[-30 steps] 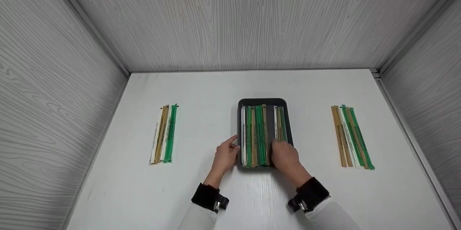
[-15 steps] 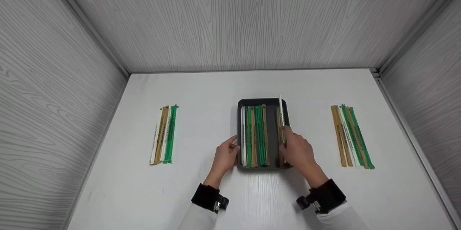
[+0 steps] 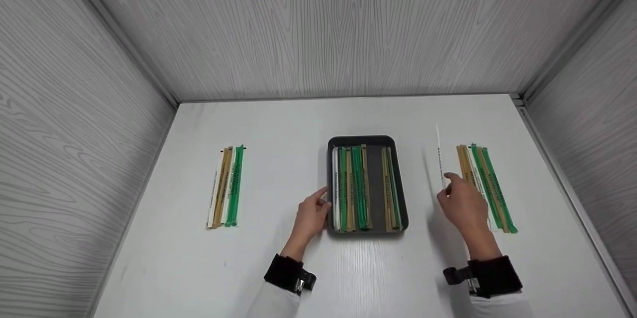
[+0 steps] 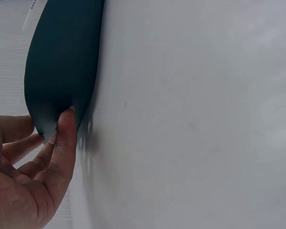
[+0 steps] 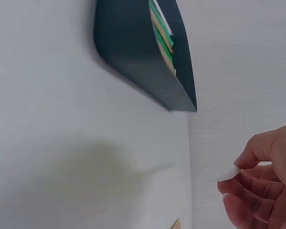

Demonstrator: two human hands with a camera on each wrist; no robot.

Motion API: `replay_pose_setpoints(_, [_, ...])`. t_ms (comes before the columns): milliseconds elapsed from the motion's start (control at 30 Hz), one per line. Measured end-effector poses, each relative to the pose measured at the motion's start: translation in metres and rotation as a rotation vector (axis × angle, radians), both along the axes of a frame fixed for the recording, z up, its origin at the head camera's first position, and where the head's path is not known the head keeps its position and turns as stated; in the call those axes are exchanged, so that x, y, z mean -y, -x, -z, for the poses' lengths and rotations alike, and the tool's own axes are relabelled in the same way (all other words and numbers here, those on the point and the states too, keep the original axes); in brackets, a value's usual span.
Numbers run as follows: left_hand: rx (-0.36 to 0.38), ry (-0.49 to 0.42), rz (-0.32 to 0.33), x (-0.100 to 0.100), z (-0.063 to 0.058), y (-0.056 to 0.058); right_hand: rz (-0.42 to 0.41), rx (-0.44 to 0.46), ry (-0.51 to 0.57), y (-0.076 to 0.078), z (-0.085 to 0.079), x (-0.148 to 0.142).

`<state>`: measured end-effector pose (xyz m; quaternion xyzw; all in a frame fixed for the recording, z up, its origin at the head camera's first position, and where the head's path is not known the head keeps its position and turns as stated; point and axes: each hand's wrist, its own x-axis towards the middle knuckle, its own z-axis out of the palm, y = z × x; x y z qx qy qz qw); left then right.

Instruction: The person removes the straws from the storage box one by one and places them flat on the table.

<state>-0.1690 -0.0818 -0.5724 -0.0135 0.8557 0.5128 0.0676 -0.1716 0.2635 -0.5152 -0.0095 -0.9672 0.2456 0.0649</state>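
A black tray (image 3: pixel 361 139) with rounded corners holds green, brown and white wrapped straws (image 3: pixel 359 183) laid lengthwise. A gap of bare tray floor lies between its left group and right group. At the tray's left side, my left hand (image 3: pixel 311 216) holds the edge; in the left wrist view thumb and fingers (image 4: pixel 64 143) grip the dark tray wall (image 4: pixel 64 57). My right hand (image 3: pixel 465 203) is right of the tray, above the table, pinching one white wrapped straw (image 3: pixel 440 151) near its lower end. In the right wrist view, its white end (image 5: pixel 229 174) shows between thumb and finger.
A row of white, brown and green straws (image 3: pixel 226 186) lies on the white table (image 3: pixel 278 124) at left. Another row (image 3: pixel 490 183) lies at right, partly behind my right hand. Grey wood-grain panels (image 3: pixel 318 29) wall the back and sides.
My right hand has lifted a white straw from the tray's right group and carried it right, beside the right row. My left hand stays at the tray.
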Motion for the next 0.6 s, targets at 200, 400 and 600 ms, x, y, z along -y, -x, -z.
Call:
replay_pose_setpoints(200, [-0.006, -0.003, 0.003, 0.001, 0.001, -0.002, 0.093, 0.015, -0.032, -0.002, 0.012, -0.036])
replay_pose_setpoints(400, [-0.002, 0.005, -0.003, 0.0, 0.001, -0.002, 0.183, 0.153, -0.042, -0.003, 0.02, -0.057])
replay_pose_setpoints(600, [0.005, 0.001, -0.007, 0.0, -0.001, -0.002, 0.216, 0.229, -0.059, -0.004, 0.027, -0.071])
